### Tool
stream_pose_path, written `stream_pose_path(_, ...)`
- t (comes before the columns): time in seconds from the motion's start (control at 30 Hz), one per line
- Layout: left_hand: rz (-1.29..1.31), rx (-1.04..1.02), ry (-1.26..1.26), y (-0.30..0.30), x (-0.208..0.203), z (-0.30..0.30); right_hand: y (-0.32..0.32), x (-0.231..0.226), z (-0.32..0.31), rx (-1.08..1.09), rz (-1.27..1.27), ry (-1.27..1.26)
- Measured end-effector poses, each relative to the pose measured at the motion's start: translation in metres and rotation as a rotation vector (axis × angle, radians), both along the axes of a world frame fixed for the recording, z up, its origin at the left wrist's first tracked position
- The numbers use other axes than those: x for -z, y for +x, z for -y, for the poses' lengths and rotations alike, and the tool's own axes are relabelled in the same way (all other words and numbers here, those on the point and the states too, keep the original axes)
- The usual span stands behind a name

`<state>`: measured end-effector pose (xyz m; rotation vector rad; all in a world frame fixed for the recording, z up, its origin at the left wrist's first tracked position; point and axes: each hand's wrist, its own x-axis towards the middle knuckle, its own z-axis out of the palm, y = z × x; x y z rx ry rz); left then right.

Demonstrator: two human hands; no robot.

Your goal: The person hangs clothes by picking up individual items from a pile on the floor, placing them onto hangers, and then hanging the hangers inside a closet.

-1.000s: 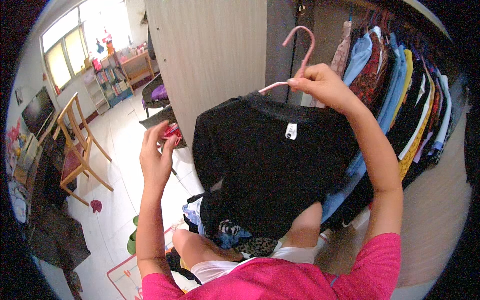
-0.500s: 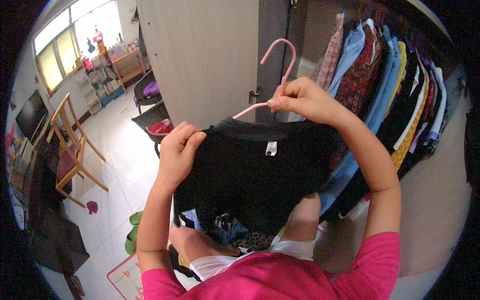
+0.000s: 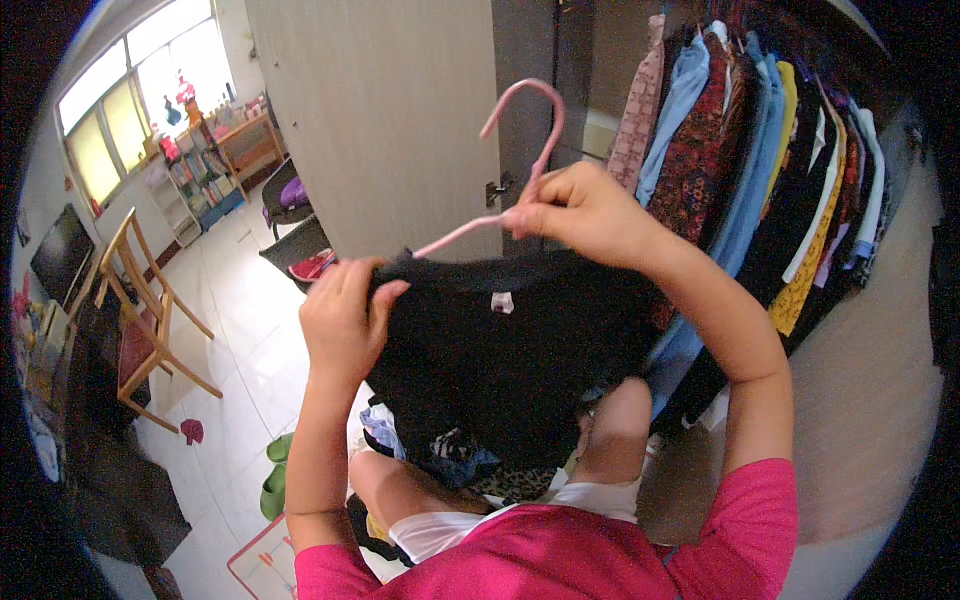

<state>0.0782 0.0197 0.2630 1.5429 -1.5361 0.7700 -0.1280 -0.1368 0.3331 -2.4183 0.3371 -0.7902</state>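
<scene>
A black shirt (image 3: 500, 350) hangs stretched between my two hands above my lap, its white label showing at the neckline. My left hand (image 3: 345, 315) is closed on the shirt's left shoulder. My right hand (image 3: 580, 212) pinches a pink clothes hanger (image 3: 548, 150) just below its hook, which points up. One arm of the hanger slopes down to the left into the shirt's neck; its far end is hidden behind the cloth. Below the shirt, between my knees, lies a pile of clothes (image 3: 465, 462), partly covered.
Several garments hang on a rack (image 3: 690, 190) at the right. A wardrobe door (image 3: 390, 120) stands ahead. To the left are a wooden chair (image 3: 155, 310), green slippers (image 3: 274, 485) and a dark red cloth (image 3: 191, 431) on the tiled floor (image 3: 235, 370).
My right hand and the pink hanger have moved left toward my left hand. My left hand has shifted slightly left and down, still gripping the shirt.
</scene>
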Motion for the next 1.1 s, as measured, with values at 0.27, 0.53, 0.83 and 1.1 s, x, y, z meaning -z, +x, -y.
stream_pose_path(0.27, -0.217, -0.048, -0.187, 0.041, 0.005, -0.027, -0.029, -0.007, -0.014, -0.031, 0.122, -0.587)
stream_pose_path(0.53, -0.389, 0.002, -0.331, 0.071, -0.001, -0.032, -0.055, -0.01, -0.072, -0.338, -0.093, 0.796)
stream_pose_path(0.83, -0.983, -0.456, 0.433, 0.082, 0.219, 0.024, -0.076, -0.064, -0.09, -0.297, 0.615, 0.938)
stream_pose_path(1.1, -0.895, 0.9, 0.824, -0.148, 0.309, 0.009, -0.075, -0.082, -0.05, -0.414, 0.669, 0.864)
